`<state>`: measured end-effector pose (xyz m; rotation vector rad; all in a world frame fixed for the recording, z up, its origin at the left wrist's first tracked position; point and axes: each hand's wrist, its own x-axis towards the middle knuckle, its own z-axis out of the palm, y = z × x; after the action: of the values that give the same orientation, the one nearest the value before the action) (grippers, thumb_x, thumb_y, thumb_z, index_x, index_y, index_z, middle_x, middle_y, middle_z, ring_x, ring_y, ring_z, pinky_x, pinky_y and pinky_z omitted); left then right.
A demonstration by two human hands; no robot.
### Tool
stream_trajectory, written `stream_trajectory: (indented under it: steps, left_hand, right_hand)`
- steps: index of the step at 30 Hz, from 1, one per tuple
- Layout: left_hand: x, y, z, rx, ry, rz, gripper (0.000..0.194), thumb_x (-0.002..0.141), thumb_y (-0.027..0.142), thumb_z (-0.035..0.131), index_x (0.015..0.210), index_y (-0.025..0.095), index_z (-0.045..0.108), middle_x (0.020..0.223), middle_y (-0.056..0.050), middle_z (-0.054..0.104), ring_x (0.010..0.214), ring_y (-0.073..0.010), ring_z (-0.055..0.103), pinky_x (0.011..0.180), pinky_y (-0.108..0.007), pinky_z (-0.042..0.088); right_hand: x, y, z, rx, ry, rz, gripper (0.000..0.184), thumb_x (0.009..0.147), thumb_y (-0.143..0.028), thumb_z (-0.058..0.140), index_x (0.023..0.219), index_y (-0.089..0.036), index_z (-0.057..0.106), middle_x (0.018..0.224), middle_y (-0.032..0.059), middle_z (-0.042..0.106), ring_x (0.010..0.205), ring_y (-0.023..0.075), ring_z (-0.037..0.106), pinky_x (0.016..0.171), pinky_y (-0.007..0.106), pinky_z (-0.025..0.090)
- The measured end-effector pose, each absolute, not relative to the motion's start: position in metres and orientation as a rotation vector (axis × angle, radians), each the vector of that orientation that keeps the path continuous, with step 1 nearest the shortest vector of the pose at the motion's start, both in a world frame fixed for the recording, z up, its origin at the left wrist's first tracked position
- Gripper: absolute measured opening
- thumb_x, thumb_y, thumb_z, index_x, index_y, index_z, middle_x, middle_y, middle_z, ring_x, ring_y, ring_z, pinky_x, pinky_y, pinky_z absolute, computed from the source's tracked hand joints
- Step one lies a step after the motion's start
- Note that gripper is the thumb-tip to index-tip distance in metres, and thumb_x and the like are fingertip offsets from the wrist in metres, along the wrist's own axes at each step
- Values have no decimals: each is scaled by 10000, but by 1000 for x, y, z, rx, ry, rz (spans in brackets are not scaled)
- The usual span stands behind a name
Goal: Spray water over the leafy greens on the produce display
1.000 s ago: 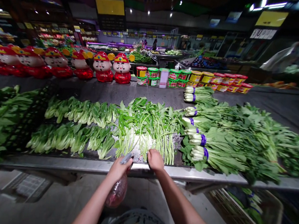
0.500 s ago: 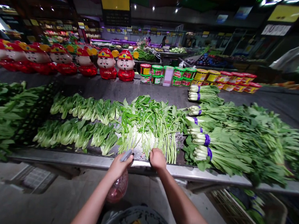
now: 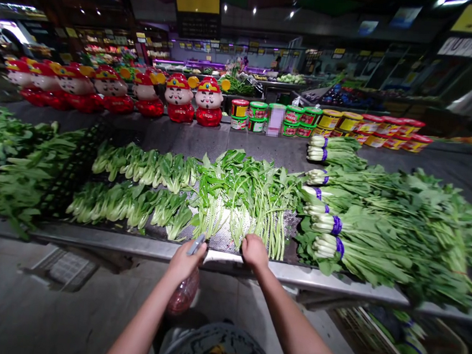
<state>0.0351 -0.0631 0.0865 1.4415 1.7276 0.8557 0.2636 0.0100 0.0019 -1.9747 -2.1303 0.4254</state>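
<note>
My left hand [image 3: 185, 260] is closed around the neck of a spray bottle [image 3: 184, 296]. The bottle's grey head sticks up past my thumb, and its clear reddish body hangs below, in front of the metal edge. My right hand [image 3: 255, 252] is curled closed by the lower stems of the long-stemmed leafy greens [image 3: 242, 180]. Whatever its fingers hold, if anything, is hidden. These greens lie loose on a perforated metal tray [image 3: 225, 229], leaves away from me and stems toward me.
Two rows of bok choy [image 3: 120, 205] lie to the left. Bunches with purple bands [image 3: 329, 247] are stacked on the right. Red figurine jars [image 3: 210, 102] and small tubs [image 3: 293, 121] line the back. A metal rail [image 3: 137, 247] runs along the front; a crate [image 3: 445, 347] stands below right.
The view has shifted slightly, so the display sits a little farther right in the picture. Both hands keep nearly the same place and grip; the greens look unchanged.
</note>
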Motion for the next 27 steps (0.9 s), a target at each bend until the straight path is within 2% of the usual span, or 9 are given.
stream_trajectory:
  steps: [7,12,19,24,27]
  left_hand:
    - [31,-58,91,1402,1599,892,449,771,558,501,817,144,668,697,-47,650,676,-191,595,655,-272,445]
    - [21,-55,81,1336,1660,842,432,780,559,485,717,156,627,580,-34,613,536,-179,581,541,-269,420]
    - [-2,-57,77,1310,1873,722,348,758,475,535,604,170,601,573,-43,633,535,-173,585,521,-257,393]
    - [-10,-58,75,1242,1774,813,426,750,553,523,678,151,645,571,-46,634,553,-185,602,556,-276,433]
    - [-13,-58,77,1242,1719,920,482,729,583,549,835,133,685,659,-56,664,640,-203,625,616,-294,468]
  right_hand:
    - [263,9,5,-1992,-2138,417,331,920,-254,325,928,-134,633,943,103,627,895,181,530,797,260,354]
    - [264,9,2,-1990,-2151,376,313,911,-254,337,920,-138,628,933,101,624,897,180,526,806,261,344]
    - [263,9,0,-1957,-2151,348,297,909,-236,342,891,-140,622,894,94,626,878,178,533,817,257,338]
    - [263,8,2,-1949,-2144,349,290,906,-235,347,892,-148,624,892,86,628,878,176,534,818,250,337]
    - [263,9,2,-1947,-2144,362,297,911,-242,343,905,-150,625,904,88,630,890,177,538,816,250,339]
